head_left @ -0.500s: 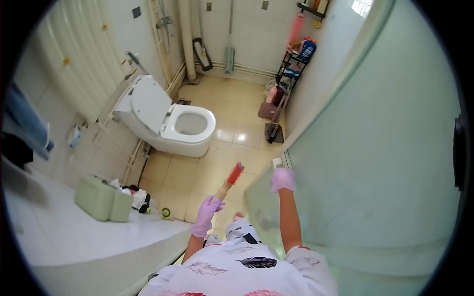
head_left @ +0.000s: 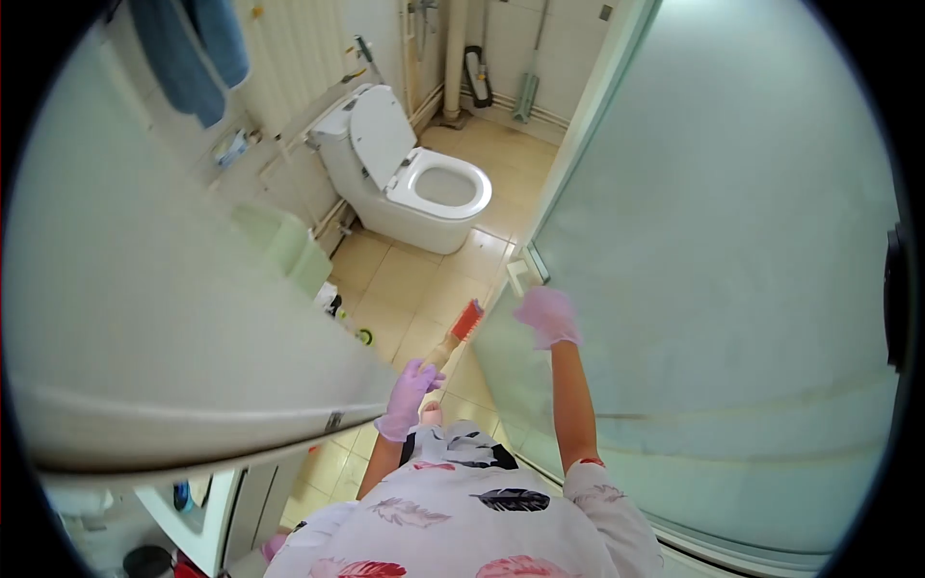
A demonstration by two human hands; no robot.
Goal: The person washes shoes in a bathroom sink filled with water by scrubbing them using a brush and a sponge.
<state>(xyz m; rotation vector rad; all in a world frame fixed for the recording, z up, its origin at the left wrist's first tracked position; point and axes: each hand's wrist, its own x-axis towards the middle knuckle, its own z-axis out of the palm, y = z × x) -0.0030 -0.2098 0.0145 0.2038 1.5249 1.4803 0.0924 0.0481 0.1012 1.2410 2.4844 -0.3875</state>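
My left hand [head_left: 409,395], in a thin lilac glove, is closed round the pale handle of a scrub brush [head_left: 441,349]. The brush's red bristled head [head_left: 467,320] points up and to the right, over the tiled floor. My right hand [head_left: 549,316], gloved the same way, is at the edge of a frosted glass door [head_left: 713,260], right by the lower end of its whitish door handle [head_left: 520,276]. Its fingers look bent but are blurred, and whether they grip the handle I cannot tell.
Beyond the doorway stands a white toilet [head_left: 438,193] with its lid up. A frosted panel [head_left: 193,318] fills the left side, with a green box [head_left: 289,246] behind it. A squeegee-like tool [head_left: 526,94] leans at the back wall. Blue cloths [head_left: 183,58] hang upper left.
My viewpoint has moved back, and the frosted panel now covers the left side, hiding the white counter. The right hand remains close to the door handle; the left still holds the brush.
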